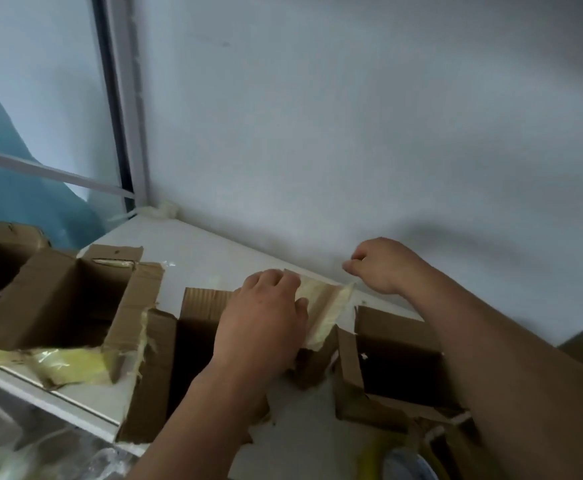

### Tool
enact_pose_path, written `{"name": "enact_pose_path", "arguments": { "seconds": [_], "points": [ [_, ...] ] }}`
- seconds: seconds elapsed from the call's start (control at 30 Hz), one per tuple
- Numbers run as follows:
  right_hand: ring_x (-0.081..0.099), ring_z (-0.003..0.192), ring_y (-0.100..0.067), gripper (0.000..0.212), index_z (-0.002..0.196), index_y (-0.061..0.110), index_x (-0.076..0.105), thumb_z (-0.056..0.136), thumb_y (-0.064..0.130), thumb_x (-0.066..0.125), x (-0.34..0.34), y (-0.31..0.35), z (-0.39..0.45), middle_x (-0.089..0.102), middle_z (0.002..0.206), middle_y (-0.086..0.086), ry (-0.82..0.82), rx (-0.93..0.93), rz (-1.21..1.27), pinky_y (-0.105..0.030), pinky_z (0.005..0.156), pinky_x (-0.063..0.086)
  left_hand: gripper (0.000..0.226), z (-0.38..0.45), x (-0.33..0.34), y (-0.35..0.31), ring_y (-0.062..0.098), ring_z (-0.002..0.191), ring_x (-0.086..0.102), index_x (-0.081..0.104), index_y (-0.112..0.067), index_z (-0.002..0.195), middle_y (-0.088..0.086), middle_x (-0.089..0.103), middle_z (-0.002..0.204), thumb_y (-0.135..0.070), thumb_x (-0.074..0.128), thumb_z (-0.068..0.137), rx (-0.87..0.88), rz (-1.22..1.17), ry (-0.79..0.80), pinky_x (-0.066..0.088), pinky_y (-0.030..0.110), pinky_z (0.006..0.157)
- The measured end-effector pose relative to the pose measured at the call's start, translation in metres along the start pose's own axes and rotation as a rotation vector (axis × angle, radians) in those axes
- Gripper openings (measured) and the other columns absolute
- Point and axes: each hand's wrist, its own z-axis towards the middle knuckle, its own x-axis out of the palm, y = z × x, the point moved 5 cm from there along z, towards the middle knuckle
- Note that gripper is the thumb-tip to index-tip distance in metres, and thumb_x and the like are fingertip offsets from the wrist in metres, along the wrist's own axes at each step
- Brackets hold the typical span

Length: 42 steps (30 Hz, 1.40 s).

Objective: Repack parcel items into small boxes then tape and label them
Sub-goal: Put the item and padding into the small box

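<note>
White table [193,244] – left hand [262,317] pressing taped flap [321,306], right hand [383,265] curled, holding nothing

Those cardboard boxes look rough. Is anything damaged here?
Yes. The left box has torn flap edges with yellowish tape hanging loose and crumpled. The middle box has ragged edges, and the left hand rests on its taped flap.
</note>
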Motion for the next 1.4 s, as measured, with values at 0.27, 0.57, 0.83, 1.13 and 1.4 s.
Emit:
{"name": "enact_pose_path", "arguments": {
  "seconds": [0.27,0.57,0.83,1.13,1.4],
  "points": [
    [0.066,0.099,-0.029,0.068,0.124,0.004,0.059,0.092,0.063,0.047,0.049,0.015,0.07,0.067,0.112,-0.012,0.198,0.114,0.321,-0.034,0.079,0.051,0.038,0.008,0.013,0.025,0.007,0.125,0.04,0.045,-0.029,0.136,-0.011,0.045,0.139,-0.043,0.038,0.102,-0.031,-0.002,0.112,0.035,0.024,0.102],
    [0.053,0.123,-0.022,0.06,0.13,0.019,0.06,0.093,0.063,0.044,0.068,0.086,0.094,0.055,0.139,-0.002,0.211,-0.25,-0.072,-0.039,0.102,0.042,0.038,0.013,0.036,0.024,0.013,0.138,0.032,0.053,-0.03,0.131,-0.012,0.04,0.146,-0.044,0.039,0.099,0.017,0.147,0.298,0.015,0.04,0.119],
    [0.053,0.123,-0.02,0.062,0.137,0.031,0.052,0.083,0.059,0.062,0.099,0.117,0.098,0.052,0.141,0.006,0.348,-0.347,-0.272,-0.04,0.103,0.044,0.028,0.02,0.015,0.06,0.007,0.118,0.045,0.055,-0.028,0.125,-0.013,0.043,0.137,-0.035,0.047,0.099,-0.041,0.032,0.262,0.036,0.027,0.105],
    [0.061,0.1,-0.019,0.031,0.106,0.024,0.069,0.08,0.042,0.076,0.113,0.126,0.104,0.064,0.111,0.003,0.351,-0.306,-0.12,-0.033,0.086,0.051,0.031,0.019,-0.002,0.075,0.004,0.113,0.05,0.054,-0.028,0.125,-0.016,0.042,0.137,-0.043,0.044,0.1,-0.106,-0.034,0.193,0.04,0.023,0.094],
    [0.059,0.084,-0.017,0.015,0.087,0.021,0.058,0.094,0.034,0.059,0.059,0.104,0.104,0.063,0.093,0.001,0.004,-0.293,0.249,-0.032,0.071,0.047,0.041,0.021,-0.005,0.074,0.005,0.127,0.044,0.046,-0.031,0.137,-0.017,0.039,0.144,-0.047,0.046,0.098,-0.119,-0.085,0.194,0.036,0.027,0.106]
  ]
}}
